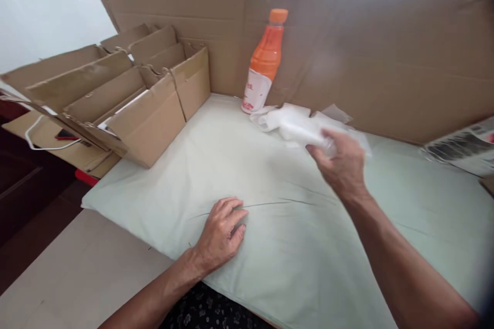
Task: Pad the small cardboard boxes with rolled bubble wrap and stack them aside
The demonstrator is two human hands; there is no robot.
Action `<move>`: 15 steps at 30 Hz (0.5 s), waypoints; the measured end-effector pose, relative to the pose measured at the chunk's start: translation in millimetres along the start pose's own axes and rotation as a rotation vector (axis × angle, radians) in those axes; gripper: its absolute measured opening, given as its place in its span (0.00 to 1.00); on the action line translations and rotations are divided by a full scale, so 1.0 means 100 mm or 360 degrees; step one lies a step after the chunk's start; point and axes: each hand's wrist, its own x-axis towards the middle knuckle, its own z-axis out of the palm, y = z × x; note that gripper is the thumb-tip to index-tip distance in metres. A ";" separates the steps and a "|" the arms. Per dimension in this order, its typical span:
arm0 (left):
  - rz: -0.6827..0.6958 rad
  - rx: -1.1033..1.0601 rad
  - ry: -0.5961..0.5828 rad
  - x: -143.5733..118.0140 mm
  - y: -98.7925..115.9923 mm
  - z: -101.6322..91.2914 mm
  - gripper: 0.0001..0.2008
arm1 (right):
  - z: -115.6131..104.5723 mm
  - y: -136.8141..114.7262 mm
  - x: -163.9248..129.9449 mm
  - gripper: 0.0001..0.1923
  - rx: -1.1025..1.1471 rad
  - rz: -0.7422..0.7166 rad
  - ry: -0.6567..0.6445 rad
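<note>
My right hand [343,162] is closed on a blurred, whitish, see-through plastic bag [303,129], rolled or bunched up, its fingers and thumb pinching the near end. Other crumpled white plastic [266,119] lies around and behind it, against the cardboard wall. My left hand [222,229] rests on the pale green cloth [270,262], fingers loosely bent and thumb apart, holding nothing. Thin dark strands [270,204] run across the cloth by its fingertips. Behind the plastic, an orange bottle [266,56] with an orange cap and white label leans in the picture.
At the left stands a cardboard box [154,118] divided into several compartments, some with papers inside. A tall cardboard panel [366,51] closes off the back. A printed plastic packet [463,146] lies at the right edge. A white cable [50,148] loops below the box.
</note>
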 end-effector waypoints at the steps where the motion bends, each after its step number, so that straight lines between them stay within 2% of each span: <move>1: 0.0010 0.0030 0.0066 0.02 -0.01 -0.07 0.16 | 0.02 -0.01 0.16 0.33 0.0000 0.0047 0.0074; 2: 0.0029 0.0099 0.0172 0.05 -0.02 -0.18 0.16 | 0.04 -0.03 0.27 0.37 0.0016 0.0079 0.0111; 4: 0.0082 0.0344 0.0471 0.15 -0.09 -0.51 0.16 | 0.11 -0.05 0.29 0.35 0.0072 0.0076 0.0068; 7: 0.0101 0.0766 0.0887 0.40 -0.26 -1.18 0.17 | 0.31 -0.01 -0.10 0.25 0.0076 -0.0006 -0.0153; 9: 0.0004 0.0976 0.0980 0.62 -0.39 -1.62 0.20 | 0.46 0.05 -0.45 0.22 0.0035 0.0023 -0.0288; 11: -0.0145 0.1109 0.0970 0.85 -0.50 -1.97 0.25 | 0.57 0.10 -0.72 0.21 0.0005 0.0074 -0.0334; 13: -0.0316 0.1178 0.0914 1.04 -0.59 -2.19 0.28 | 0.62 0.11 -0.86 0.19 -0.0004 0.0088 -0.0317; 15: -0.0426 0.1200 0.0861 1.15 -0.64 -2.27 0.25 | 0.62 0.09 -0.89 0.18 -0.0007 0.0080 -0.0313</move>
